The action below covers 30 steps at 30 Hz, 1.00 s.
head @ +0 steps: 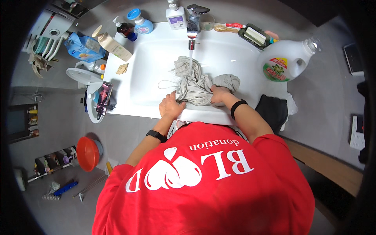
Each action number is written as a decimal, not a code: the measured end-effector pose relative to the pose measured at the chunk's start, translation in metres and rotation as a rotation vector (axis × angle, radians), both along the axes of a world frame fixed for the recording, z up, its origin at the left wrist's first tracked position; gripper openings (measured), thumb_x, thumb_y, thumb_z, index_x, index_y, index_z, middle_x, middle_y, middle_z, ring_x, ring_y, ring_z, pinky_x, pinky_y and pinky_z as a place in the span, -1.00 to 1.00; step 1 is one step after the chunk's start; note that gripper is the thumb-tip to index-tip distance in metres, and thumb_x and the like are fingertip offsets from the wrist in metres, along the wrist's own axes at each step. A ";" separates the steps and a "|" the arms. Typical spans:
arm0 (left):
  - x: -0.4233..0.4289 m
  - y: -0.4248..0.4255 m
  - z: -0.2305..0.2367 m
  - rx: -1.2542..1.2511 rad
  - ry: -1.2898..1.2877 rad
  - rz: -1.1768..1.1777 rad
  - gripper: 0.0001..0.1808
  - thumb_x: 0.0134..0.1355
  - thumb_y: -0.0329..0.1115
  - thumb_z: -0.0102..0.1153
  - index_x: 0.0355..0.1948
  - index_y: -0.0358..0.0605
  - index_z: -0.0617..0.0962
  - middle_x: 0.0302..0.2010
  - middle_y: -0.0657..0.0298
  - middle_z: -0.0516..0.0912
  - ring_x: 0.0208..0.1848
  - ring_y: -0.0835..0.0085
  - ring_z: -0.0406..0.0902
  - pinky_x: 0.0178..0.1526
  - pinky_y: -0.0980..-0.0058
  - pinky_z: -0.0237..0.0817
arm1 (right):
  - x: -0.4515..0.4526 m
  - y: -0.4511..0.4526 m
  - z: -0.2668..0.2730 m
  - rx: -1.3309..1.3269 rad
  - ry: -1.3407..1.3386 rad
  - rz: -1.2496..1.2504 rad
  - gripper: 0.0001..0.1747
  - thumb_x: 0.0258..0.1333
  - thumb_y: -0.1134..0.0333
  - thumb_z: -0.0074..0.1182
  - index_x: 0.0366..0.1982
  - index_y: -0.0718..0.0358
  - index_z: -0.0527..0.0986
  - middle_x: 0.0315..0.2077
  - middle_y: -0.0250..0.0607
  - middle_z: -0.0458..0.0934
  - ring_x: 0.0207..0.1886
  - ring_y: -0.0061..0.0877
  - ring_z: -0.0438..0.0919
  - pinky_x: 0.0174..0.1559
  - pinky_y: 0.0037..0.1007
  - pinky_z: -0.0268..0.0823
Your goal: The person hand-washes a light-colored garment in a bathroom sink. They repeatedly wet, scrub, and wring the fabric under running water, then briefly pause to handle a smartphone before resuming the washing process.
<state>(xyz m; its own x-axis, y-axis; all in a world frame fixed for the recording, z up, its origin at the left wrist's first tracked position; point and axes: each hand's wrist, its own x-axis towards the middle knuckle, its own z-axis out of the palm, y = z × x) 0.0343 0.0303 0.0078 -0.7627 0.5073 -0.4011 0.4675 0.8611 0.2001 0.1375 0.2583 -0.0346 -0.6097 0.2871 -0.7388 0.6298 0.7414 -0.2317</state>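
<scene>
A wet light-grey garment lies bunched and twisted in the white washbasin, with a thin cord loop to its left. Water runs onto its far end from the chrome tap. My left hand is at the cloth's near left edge, by the basin's front rim, with thumb and fingers around a fold. On the right side, my right hand grips the bundle, its fingertips partly hidden in the folds. Each wrist wears a black band.
Pump bottles, a wooden brush and a soap dish line the back rim. A large white detergent bottle stands right, near a black cloth. Leftward are a phone and, lower, an orange basin.
</scene>
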 end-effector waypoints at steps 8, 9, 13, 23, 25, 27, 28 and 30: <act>-0.003 -0.004 -0.004 0.054 -0.007 -0.024 -0.16 0.03 0.13 0.26 0.31 0.02 0.37 0.10 0.09 0.54 0.14 0.12 0.50 0.16 0.21 0.34 | 0.009 -0.013 0.005 0.086 0.109 -0.059 -0.33 -0.02 0.20 0.15 0.16 0.27 0.34 0.09 0.06 0.52 0.14 -0.15 0.53 0.16 -0.20 0.37; -0.003 -0.004 -0.006 0.050 -0.013 -0.027 -0.17 0.04 0.12 0.26 0.30 0.01 0.37 0.10 0.08 0.54 0.13 0.12 0.50 0.16 0.22 0.34 | 0.011 -0.015 0.003 0.099 0.132 -0.061 -0.34 0.00 0.19 0.13 0.16 0.27 0.34 0.08 0.06 0.52 0.14 -0.14 0.53 0.15 -0.20 0.37; -0.004 -0.009 -0.016 0.082 0.024 -0.066 -0.20 0.03 0.10 0.25 0.26 -0.03 0.40 0.05 0.03 0.56 0.09 0.07 0.52 0.12 0.18 0.36 | 0.021 -0.024 -0.008 0.175 0.168 -0.085 -0.38 0.00 0.21 0.12 0.13 0.27 0.35 0.04 0.09 0.54 0.11 -0.10 0.53 0.14 -0.20 0.36; -0.005 -0.020 -0.012 0.160 -0.034 -0.090 -0.24 0.03 0.21 0.17 0.14 -0.09 0.48 0.01 -0.05 0.59 0.04 0.01 0.56 0.05 0.08 0.41 | 0.026 -0.029 -0.012 0.120 0.208 -0.089 -0.10 -0.04 -0.24 0.12 0.16 0.35 0.39 0.07 0.16 0.52 0.12 -0.05 0.53 0.15 -0.16 0.37; -0.006 -0.021 -0.014 0.182 -0.058 -0.090 -0.23 0.02 0.22 0.17 0.16 -0.07 0.48 0.02 -0.02 0.60 0.06 0.01 0.55 0.05 0.07 0.40 | 0.026 -0.027 -0.013 0.089 0.222 -0.105 0.01 -0.06 -0.33 0.07 0.20 0.36 0.34 0.12 0.19 0.47 0.18 -0.01 0.47 0.21 -0.16 0.31; -0.008 -0.021 -0.019 0.187 -0.086 -0.089 -0.20 -0.01 0.23 0.19 0.17 -0.04 0.47 0.02 -0.01 0.60 0.07 0.03 0.55 0.06 0.04 0.39 | 0.025 -0.023 -0.016 0.079 0.184 -0.086 0.00 -0.05 -0.30 0.07 0.23 0.37 0.32 0.17 0.20 0.42 0.23 -0.02 0.42 0.25 -0.17 0.26; -0.009 -0.021 -0.022 0.207 -0.098 -0.077 -0.22 -0.02 0.25 0.16 0.12 -0.07 0.49 0.00 -0.02 0.60 0.06 0.01 0.55 0.06 0.05 0.40 | 0.022 -0.020 -0.017 0.038 0.184 -0.072 -0.01 -0.02 -0.28 0.06 0.24 0.36 0.30 0.18 0.19 0.41 0.25 0.00 0.41 0.27 -0.17 0.25; -0.010 -0.018 -0.029 0.197 -0.094 -0.079 -0.25 0.00 0.23 0.15 0.09 -0.09 0.51 -0.02 -0.03 0.60 0.04 0.00 0.56 0.05 0.07 0.40 | 0.017 -0.016 -0.018 0.047 0.130 -0.003 -0.01 0.00 -0.26 0.04 0.28 0.34 0.25 0.20 0.20 0.39 0.27 0.01 0.38 0.29 -0.18 0.21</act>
<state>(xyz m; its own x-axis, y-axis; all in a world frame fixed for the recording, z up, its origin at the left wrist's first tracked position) 0.0241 0.0123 -0.0211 -0.6817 0.6391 -0.3561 0.5028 0.7629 0.4064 0.1550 0.2427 -0.0522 -0.6984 0.3215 -0.6395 0.5992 0.7513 -0.2767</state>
